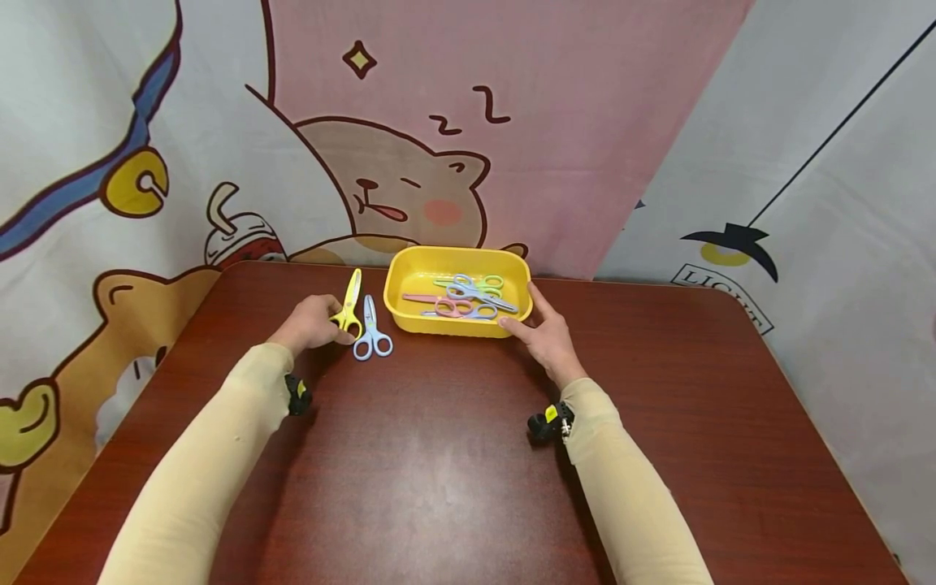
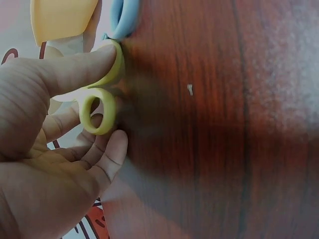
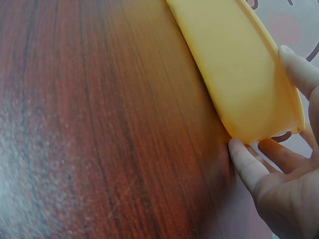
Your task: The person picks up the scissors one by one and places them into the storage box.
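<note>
My left hand [image 1: 322, 323] pinches the handle loops of a pair of yellow scissors [image 1: 352, 301] that lies on the brown table, blades pointing away. In the left wrist view the thumb and fingers [image 2: 75, 69] close round the yellow loops [image 2: 101, 112]. Blue scissors [image 1: 372, 331] lie just right of them, untouched; one blue loop [image 2: 122, 17] shows in the wrist view. A yellow tray [image 1: 409, 262] holds several pastel scissors [image 1: 468, 296]. My right hand [image 1: 544, 331] rests with straight fingers against the tray's front right corner. There the thumb [image 3: 246, 164] meets the tray wall [image 3: 239, 74].
The brown table [image 1: 453, 471] stretches toward me, with its edges at left and right. A cartoon-printed cloth [image 1: 409, 146] hangs close behind the tray. Small black wrist cameras [image 1: 548, 422] sit on both cream sleeves.
</note>
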Available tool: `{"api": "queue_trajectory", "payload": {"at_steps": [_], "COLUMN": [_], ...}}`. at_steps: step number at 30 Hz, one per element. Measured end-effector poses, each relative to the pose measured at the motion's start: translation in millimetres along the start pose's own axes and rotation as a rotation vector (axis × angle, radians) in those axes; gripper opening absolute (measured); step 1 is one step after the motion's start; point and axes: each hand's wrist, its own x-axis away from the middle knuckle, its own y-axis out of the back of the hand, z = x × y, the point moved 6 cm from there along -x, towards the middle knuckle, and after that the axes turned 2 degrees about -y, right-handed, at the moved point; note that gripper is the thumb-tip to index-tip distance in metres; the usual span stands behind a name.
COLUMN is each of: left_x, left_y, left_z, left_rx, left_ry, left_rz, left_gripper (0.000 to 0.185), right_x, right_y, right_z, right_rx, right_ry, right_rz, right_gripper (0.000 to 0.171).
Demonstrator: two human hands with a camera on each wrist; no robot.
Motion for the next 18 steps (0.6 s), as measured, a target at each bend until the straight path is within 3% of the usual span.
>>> {"api": "queue_trajectory", "payload": {"at_steps": [11, 18], "left_x": [1.4, 2.1], "left_y": [1.5, 2.2], "left_z": [6.5, 9.5], "left_rx": [0.077, 0.083], "left_ry": [-0.008, -0.002], "left_rz": [-0.036, -0.057], "left_gripper": [0.047, 0.053], "right_x": [0.3, -0.1], "right_y": [1.0, 0.5], "right_z": [0.8, 0.3], "right_rx": [0.021, 0.007], "right_ry": [0.0, 0.01], "right_rz": [-0.002, -0.002], "right_gripper": [0.094, 0.094]}}
